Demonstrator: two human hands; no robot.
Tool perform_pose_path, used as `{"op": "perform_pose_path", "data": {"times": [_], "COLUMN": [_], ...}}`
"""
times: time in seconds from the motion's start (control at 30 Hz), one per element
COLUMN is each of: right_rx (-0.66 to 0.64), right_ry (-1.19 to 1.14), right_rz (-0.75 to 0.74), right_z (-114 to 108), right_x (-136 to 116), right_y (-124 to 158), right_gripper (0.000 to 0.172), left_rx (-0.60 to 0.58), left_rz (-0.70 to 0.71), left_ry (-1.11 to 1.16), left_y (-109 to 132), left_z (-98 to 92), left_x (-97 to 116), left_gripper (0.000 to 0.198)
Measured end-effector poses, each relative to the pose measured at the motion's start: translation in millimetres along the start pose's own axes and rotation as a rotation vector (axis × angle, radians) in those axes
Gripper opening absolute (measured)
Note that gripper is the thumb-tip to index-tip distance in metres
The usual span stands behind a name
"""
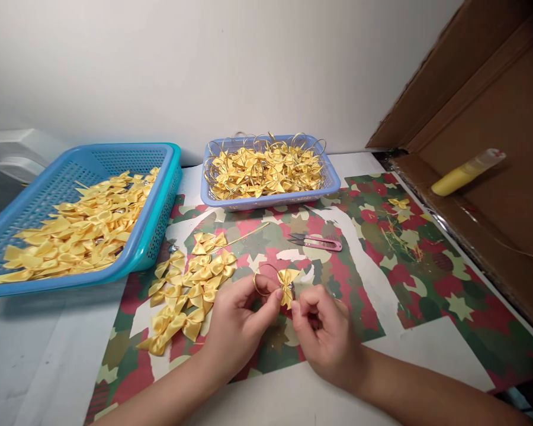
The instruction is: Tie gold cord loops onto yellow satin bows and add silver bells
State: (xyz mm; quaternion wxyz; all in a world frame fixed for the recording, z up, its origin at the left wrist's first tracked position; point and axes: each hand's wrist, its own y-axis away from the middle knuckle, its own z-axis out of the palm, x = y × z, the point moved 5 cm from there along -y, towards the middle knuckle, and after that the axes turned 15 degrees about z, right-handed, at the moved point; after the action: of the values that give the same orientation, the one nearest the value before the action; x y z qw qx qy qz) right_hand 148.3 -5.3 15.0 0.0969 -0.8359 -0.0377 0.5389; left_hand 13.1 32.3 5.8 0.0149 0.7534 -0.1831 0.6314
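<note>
Yellow bow (pixel 287 278) sat your side of snips (pixel 311 240), long axis pointing away from you, pinched in your left hand (pixel 244 322). Right hand (pixel 326 337), fingers curled, was nearer snips, its hold unclear.

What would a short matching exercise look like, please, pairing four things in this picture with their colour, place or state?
1. Snips
2. Smaller basket
3. Held bow
4. Larger blue basket

A. Nested in a turquoise basket
B. Pink-handled, lying on the patterned sheet
C. At the left hand's fingertips
D. Lavender-blue, at the back middle

Pairs: 1-B, 2-D, 3-C, 4-A
</note>
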Motion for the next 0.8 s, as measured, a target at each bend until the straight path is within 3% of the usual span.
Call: {"op": "perform_pose_path", "data": {"times": [0.17,0.43,0.63,0.73,0.8], "right_rx": [0.049,0.009,-0.07,-0.062,-0.05], "right_ry": [0.039,0.033,-0.072,-0.089,-0.099], "right_rz": [-0.017,0.056,0.205,0.187,0.145], "right_z": [4.6,8.3,10.6,9.5,8.5], "right_x": [1.2,5.2,15.8,14.5,10.9], "right_y": [2.2,-5.1,-6.5,-8.3,-10.2], "right_gripper": [0.024,0.024,0.017,0.016,0.017], "left_rx": [0.035,0.009,0.048,0.086,0.044], "left_rz": [0.095,0.179,0.014,-0.098,-0.176], "left_ry": [-0.124,-0.282,-0.055,0.135,0.219], "left_y": [1.7,1.1,-2.6,-3.6,-3.4], "left_z": [-0.8,0.6,-1.8,-1.8,1.5], "left_x": [2.2,8.5,1.4,-1.3,-2.0], "left_gripper": [0.017,0.018,0.015,0.017,0.021]}}
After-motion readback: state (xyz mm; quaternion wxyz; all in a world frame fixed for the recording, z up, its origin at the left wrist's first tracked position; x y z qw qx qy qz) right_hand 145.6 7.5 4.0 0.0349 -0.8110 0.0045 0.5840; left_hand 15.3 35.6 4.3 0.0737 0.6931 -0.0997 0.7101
